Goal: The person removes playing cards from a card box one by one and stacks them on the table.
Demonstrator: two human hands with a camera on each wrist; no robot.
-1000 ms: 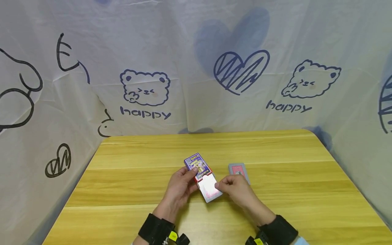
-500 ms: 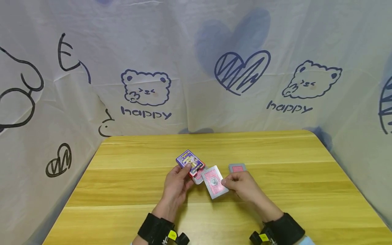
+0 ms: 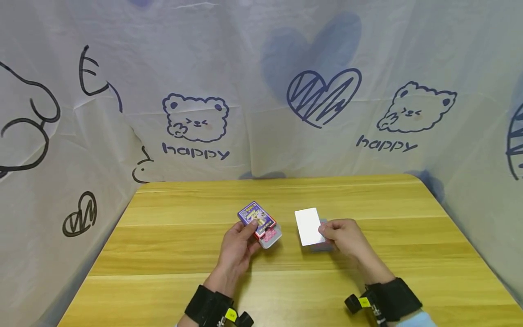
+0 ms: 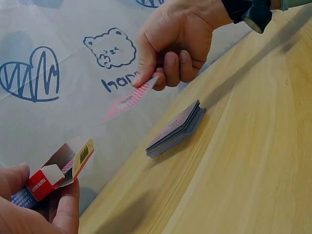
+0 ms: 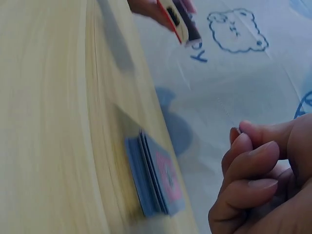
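My left hand [image 3: 250,230] grips a purple and red card box [image 3: 256,215] just above the wooden table [image 3: 175,254]. The box's flap is open, and red-backed cards [image 3: 270,237] stick out of its near end. My right hand [image 3: 328,231] pinches a single card [image 3: 308,226], held flat above a small pile of red-backed cards [image 3: 323,246] on the table. In the left wrist view the pinched card [image 4: 129,100] hangs tilted over the pile [image 4: 175,129], beside the open box [image 4: 61,170]. The right wrist view shows the pile [image 5: 156,180] below my curled fingers [image 5: 253,170].
A white cloth printed with bears, hearts and "happy" [image 3: 196,122] hangs close behind the table and along both sides. The table's far edge [image 3: 278,179] meets the cloth.
My right hand has drawn one card out of the box and carried it right, over the pile. My left hand has kept hold of the box, turning it slightly.
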